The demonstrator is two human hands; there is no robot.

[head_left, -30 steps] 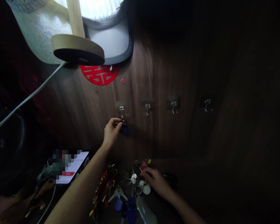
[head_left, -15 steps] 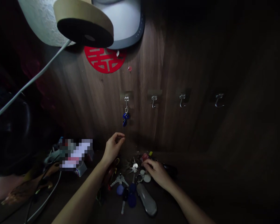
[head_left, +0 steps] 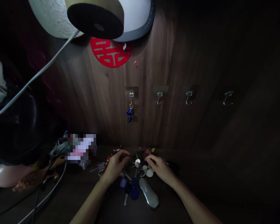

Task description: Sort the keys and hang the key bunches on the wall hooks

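Note:
My left hand is low over the heap of keys, fingers curved and thumb a little apart, with nothing visible between them. Beside it lies a bunch with beaded red cord. My right hand has thumb and fingertips drawn together by a red fob; what they pinch, if anything, is hidden. Between my hands lie silver keys. Nearer to me are round tags, blue fobs, a dark-headed key and a grey oval case.
On the wood panel hangs a blue key bunch from the leftmost hook. Three hooks to its right hold nothing. Above are a red paper cutout, a round lamp and a cap. A white cable crosses at left.
My left hand has come down from below the hanging keys to the heap. My right hand has stayed by the red fob. The whole view has shifted slightly.

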